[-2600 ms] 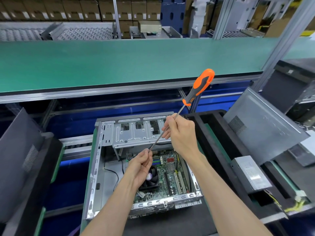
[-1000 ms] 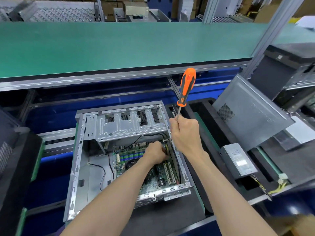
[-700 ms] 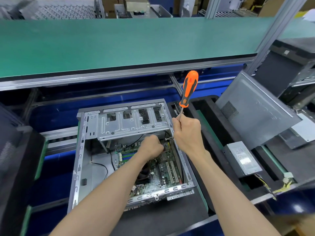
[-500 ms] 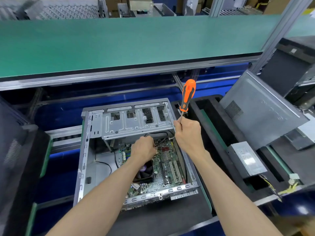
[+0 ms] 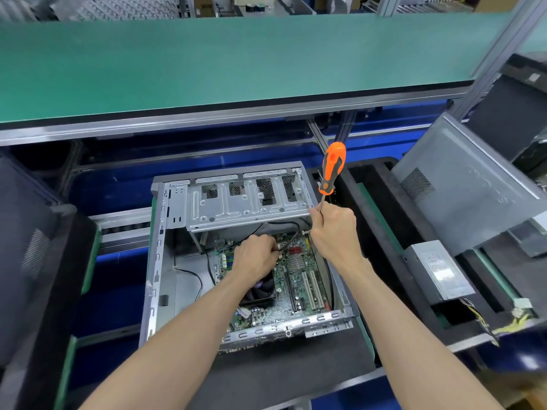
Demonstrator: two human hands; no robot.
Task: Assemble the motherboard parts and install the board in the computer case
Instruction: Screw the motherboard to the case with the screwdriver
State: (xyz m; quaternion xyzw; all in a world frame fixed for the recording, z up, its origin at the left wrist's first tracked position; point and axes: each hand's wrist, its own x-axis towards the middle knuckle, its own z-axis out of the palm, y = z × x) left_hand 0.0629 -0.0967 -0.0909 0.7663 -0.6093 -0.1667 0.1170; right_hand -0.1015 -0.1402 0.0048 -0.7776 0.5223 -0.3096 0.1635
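An open grey computer case [image 5: 157, 261] lies on a black mat, with the green motherboard [image 5: 299, 279] inside it. My left hand [image 5: 256, 257] is down inside the case over the board, fingers curled near a black cable [image 5: 288, 232]; what it holds is hidden. My right hand [image 5: 334, 232] grips the metal shaft of an orange-handled screwdriver [image 5: 333, 168], which stands nearly upright with the handle above the case's far right corner. The tip is hidden behind my hand. A black CPU fan [image 5: 262, 292] shows under my left wrist.
A grey power supply [image 5: 438, 270] with yellow wires rests in a black foam tray on the right. A grey side panel [image 5: 467, 184] leans behind it. A green shelf [image 5: 236, 60] overhangs the far side. Dark panels stand at the left.
My left hand went from the screwdriver tip down into the case, onto the board. The screwdriver swung from tilted to nearly upright in my right hand.
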